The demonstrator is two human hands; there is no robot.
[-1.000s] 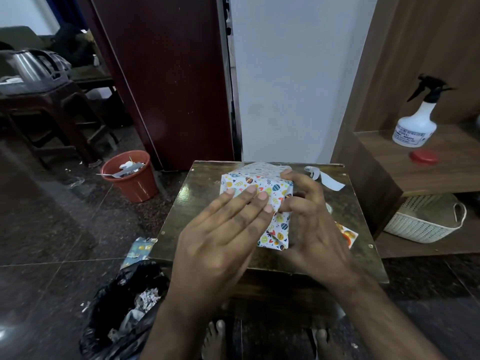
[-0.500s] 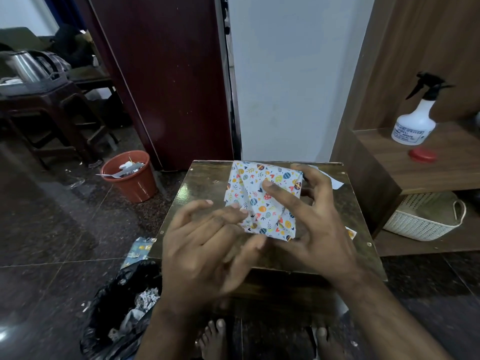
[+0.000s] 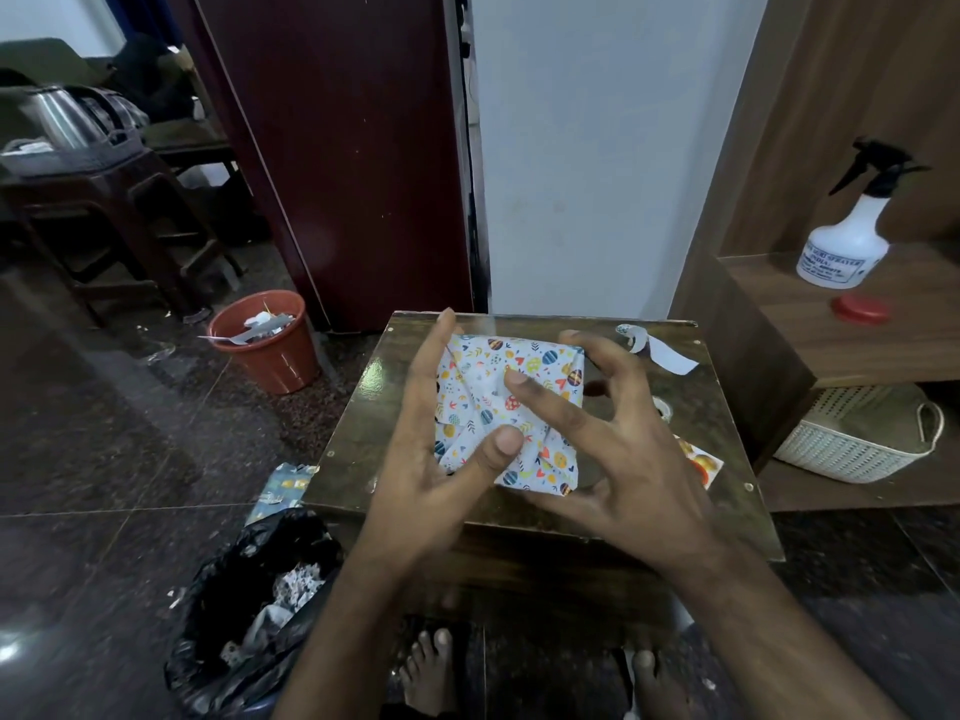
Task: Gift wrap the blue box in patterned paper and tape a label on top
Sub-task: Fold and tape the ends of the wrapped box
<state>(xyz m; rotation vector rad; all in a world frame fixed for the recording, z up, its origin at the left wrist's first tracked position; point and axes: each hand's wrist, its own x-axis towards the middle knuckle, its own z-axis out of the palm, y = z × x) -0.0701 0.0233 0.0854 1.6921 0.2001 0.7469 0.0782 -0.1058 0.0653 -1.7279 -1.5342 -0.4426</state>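
Note:
The box (image 3: pixel 524 366) is covered in white paper printed with coloured eggs and leaves, so no blue shows. It is tilted up over the small dark wooden table (image 3: pixel 358 423), its folded, creased face towards me. My left hand (image 3: pixel 431 459) holds its left side, fingers stretched up along the edge and thumb pressing the lower flaps. My right hand (image 3: pixel 623 459) grips the right side, with the index fingertip on the middle of the folds and the thumb under the bottom edge. A white paper strip (image 3: pixel 670 356) lies at the table's far right corner.
A printed paper scrap (image 3: pixel 701 465) lies on the table's right edge, partly behind my right hand. On the floor to the left are a red bucket (image 3: pixel 265 345) and a black bin bag (image 3: pixel 249 615). The right shelf holds a spray bottle (image 3: pixel 847 246) and red lid (image 3: pixel 860 309), with a woven basket (image 3: pixel 852 439) beneath.
The box has been tipped so its folded face points at me. My left hand left the top and moved to the left side. My right index finger now presses the folds.

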